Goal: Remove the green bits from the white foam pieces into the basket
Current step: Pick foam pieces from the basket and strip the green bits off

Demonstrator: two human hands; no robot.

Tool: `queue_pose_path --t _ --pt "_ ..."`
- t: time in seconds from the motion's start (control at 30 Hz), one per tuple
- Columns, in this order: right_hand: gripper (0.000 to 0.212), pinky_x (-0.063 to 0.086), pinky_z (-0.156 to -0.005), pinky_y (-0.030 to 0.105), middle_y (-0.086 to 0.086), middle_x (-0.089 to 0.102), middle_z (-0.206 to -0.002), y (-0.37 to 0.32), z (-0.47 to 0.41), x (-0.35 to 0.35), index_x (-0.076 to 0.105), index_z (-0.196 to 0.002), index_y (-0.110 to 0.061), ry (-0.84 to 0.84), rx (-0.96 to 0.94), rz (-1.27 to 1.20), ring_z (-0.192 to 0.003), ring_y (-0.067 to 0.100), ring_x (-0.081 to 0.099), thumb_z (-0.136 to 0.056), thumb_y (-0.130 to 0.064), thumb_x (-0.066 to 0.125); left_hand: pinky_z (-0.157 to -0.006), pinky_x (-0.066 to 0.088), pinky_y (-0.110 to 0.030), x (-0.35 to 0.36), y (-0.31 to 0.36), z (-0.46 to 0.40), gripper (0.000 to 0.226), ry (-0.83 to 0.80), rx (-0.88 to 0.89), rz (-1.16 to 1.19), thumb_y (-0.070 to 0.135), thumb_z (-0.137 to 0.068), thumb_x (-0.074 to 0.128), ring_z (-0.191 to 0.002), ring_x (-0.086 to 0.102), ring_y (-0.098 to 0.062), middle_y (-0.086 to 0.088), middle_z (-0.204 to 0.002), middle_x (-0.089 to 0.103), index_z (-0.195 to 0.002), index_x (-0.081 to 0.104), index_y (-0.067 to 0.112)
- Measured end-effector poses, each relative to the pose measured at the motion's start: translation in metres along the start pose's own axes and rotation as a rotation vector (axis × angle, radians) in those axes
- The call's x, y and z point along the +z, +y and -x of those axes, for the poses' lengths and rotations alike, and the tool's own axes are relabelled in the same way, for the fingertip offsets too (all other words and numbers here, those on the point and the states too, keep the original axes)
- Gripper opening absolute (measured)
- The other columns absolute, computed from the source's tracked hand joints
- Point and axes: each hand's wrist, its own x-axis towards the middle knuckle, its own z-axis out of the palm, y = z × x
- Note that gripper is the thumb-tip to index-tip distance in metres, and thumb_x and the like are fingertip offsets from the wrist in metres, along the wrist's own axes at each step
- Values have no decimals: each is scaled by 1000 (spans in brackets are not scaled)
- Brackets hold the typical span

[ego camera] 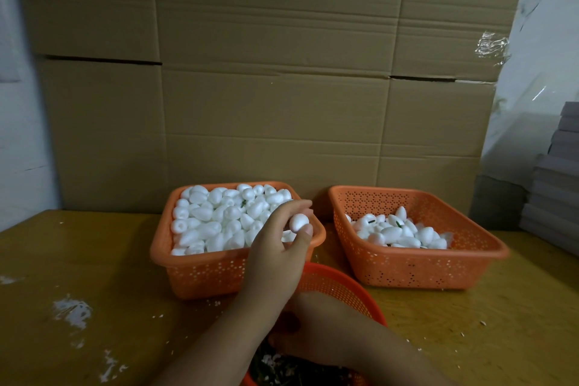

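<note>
At centre frame the left hand (279, 247) reaches up over the near right corner of the left orange basket (200, 273), its grip closed on one white foam piece (299, 222) pinched between thumb and fingertips; no green bit is visible on that piece. The left orange basket, at centre left on the tabletop (78, 260), is heaped to the rim with white foam pieces (219, 219), and a dark green bit (243, 203) shows among them near the back. The right orange basket (416, 263), at centre right and standing apart from the first, holds a shallower layer of foam pieces (401, 233), with a green bit (398, 224) showing on one near the middle. At lower centre a round orange basket (341, 288) sits nearest the camera, partly covered by both arms; dark green and white scraps (282, 367) lie inside it at the bottom edge of the frame. The right hand (300, 338) lies low over this round basket, blurred and dim; the state of its grip cannot be told. White crumbs and smears (73, 310) mark the tabletop at lower left. Large cardboard boxes (275, 72) fill the upper frame behind the baskets, and a stack of grey sheets (554, 178) stands at the right edge.
</note>
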Motion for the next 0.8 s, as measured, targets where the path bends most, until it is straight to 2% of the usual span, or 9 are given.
queue_pose_path --t 0.07,0.2,0.33,0.43,0.57,0.63,0.67,0.8 --pt "34 47 -95 25 -4 67 -123 0 0 0 64 -124 -20 1 -1 -2 -110 12 61 -90 -19 61 -89 46 -17 1 -2 -1 35 25 3 6 10 -91 65 -106 60 8 34 -103 65 -103 57 42" --pt "34 47 -95 25 -4 68 -121 0 0 1 65 -123 -19 5 -13 -3 -109 11 62 -90 -18 62 -73 44 -8 0 -5 -2 20 84 17 -19 24 -86 73 -93 64 5 27 -91 69 -89 57 36" --pt "33 47 -95 26 -4 68 -121 0 0 1 65 -123 -19 3 -21 -11 -108 11 62 -90 -17 62 -70 43 -8 -2 -3 0 13 75 106 -92 33 -85 73 -88 62 2 23 -86 67 -80 62 36" --pt "33 48 -93 25 -3 68 -121 0 0 1 65 -123 -19 11 -25 -11 -107 12 62 -90 -18 62 -72 42 -8 -2 -2 -1 4 101 182 -156 42 -82 66 -93 61 0 19 -88 68 -82 63 43" --pt "33 48 -90 24 -2 67 -119 -1 1 0 64 -123 -19 8 -29 1 -105 13 62 -91 -22 63 -69 41 -7 -1 -1 -1 11 121 220 -197 44 -81 64 -89 59 -2 16 -89 63 -85 58 53" --pt "36 48 -89 27 -1 68 -117 -2 1 0 62 -123 -20 5 -29 9 -104 14 62 -88 -27 66 -68 41 -8 -1 -2 0 5 109 234 -229 50 -85 56 -87 58 -5 14 -91 61 -89 57 52" --pt "39 48 -90 28 -1 67 -118 -3 2 0 61 -124 -22 3 -31 16 -105 14 62 -87 -29 68 -69 41 -8 -1 -3 1 9 99 241 -246 52 -87 50 -87 57 -6 14 -92 60 -93 57 50" --pt "49 47 -97 32 -1 64 -126 -6 3 0 55 -131 -25 -38 -15 52 -113 15 59 -84 -30 69 -78 39 -4 -1 -3 2 16 64 204 -233 41 -94 45 -96 56 1 12 -100 59 -103 58 44"
